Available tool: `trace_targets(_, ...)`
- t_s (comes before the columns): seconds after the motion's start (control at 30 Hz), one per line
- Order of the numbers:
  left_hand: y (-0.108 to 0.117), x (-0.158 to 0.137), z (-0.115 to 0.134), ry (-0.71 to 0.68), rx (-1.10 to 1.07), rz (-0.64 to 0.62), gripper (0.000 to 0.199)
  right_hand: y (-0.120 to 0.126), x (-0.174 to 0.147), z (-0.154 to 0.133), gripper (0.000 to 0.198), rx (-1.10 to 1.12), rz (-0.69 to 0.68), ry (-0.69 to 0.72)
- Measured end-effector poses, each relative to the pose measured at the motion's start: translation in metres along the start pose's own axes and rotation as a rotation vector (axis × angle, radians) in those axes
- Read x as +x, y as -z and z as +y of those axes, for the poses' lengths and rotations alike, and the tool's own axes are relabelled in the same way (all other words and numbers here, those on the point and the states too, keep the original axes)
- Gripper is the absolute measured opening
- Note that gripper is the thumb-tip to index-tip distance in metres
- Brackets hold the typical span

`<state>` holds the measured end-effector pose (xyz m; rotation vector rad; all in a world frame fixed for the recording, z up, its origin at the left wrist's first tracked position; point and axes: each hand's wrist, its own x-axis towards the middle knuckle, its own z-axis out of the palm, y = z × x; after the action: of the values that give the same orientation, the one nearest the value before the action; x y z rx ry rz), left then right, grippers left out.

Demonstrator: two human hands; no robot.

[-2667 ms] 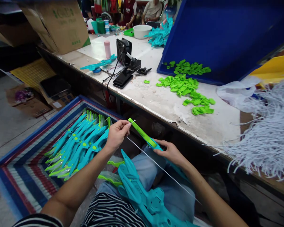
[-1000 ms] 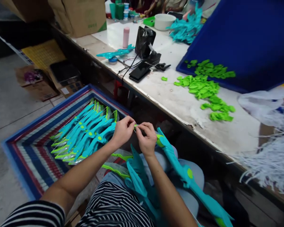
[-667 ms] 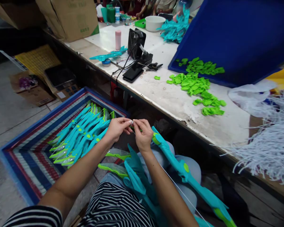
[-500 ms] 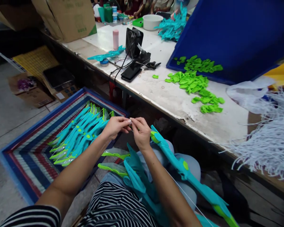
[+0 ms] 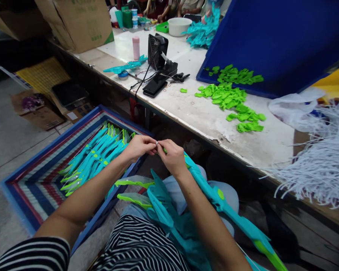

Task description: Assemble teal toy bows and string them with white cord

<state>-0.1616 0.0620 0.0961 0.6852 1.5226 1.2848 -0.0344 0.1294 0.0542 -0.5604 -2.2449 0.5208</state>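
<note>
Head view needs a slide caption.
Left hand and right hand pinch white string near one end of a turquoise bow.

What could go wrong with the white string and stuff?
The thin white string pinched where the left grip and right grip meet might slip loose. The long turquoise piece slanting across the knees could slide or twist. The pale strands hanging past the table edge might snag.

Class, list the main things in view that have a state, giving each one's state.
white cord, pinched; knotted or not, unclear
turquoise bow, slanting across the knees
left hand, fingertips pinching the cord
right hand, fingers closed at the bow's end
striped crate, open-topped, holding more bows
blue tray, tilted up
green pieces, loose, heaped
pink bottle, upright
fan, upright; running or not, unclear
</note>
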Motion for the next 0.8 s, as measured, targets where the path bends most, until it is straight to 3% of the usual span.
trace_targets(0.1,0.000,0.001,-0.004,-0.081,0.206,-0.012,0.007,0.005,-0.001,0.003,0.024,-0.113,-0.084,0.012)
trace_targets(0.33,-0.002,0.003,-0.017,-0.350,0.742,0.063,0.015,0.004,-0.011,0.016,0.021,-0.062,-0.074,-0.062)
trace_targets(0.5,-0.003,0.000,-0.015,-0.403,0.873,0.005,0.021,0.014,-0.016,0.017,0.019,-0.059,0.004,-0.218)
trace_targets(0.6,-0.006,-0.007,-0.016,-0.534,0.869,0.042,0.024,0.047,-0.021,0.038,0.018,-0.024,0.007,-0.234)
trace_targets(0.7,-0.018,-0.023,-0.030,-0.774,0.825,0.117,0.028,0.106,-0.025,0.090,0.017,-0.262,0.179,-0.365)
trace_targets(0.73,-0.025,-0.030,-0.038,-0.852,0.821,0.067,0.026,0.128,-0.025,0.110,0.015,-0.367,0.247,-0.431)
trace_targets(0.77,-0.035,-0.036,-0.048,-0.918,0.831,-0.062,0.025,0.148,-0.024,0.129,0.013,-0.448,0.290,-0.496)
trace_targets(0.8,-0.046,-0.041,-0.057,-0.965,0.859,-0.267,0.024,0.164,-0.021,0.147,0.012,-0.501,0.300,-0.545)
